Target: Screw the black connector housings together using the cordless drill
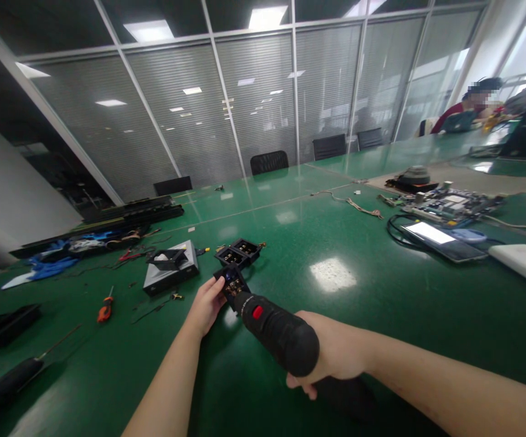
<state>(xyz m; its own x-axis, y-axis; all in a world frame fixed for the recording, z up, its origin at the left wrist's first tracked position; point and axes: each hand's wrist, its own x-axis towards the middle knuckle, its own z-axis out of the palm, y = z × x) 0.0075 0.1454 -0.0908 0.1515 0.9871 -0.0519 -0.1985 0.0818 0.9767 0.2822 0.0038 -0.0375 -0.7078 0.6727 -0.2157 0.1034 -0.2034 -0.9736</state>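
Observation:
My right hand (331, 349) is wrapped round the handle of a black cordless drill (276, 331) with a red button on top. The drill's front end points away and left, into a small black tray (241, 290) that holds brass-coloured screws; whether its tip touches a screw is hidden. My left hand (209, 301) grips the left side of this tray, thumb on its rim. Just beyond the tray stand two joined black compartments (246, 247) with small metal parts inside.
A silver-grey box (172, 276) with a black frame on it stands left. An orange screwdriver (105, 309) and a black soldering-iron-like tool (12, 382) lie nearer. Right are a phone (443, 240), a white box (525, 265) and circuit boards (454, 203). A person (457, 115) sits far right.

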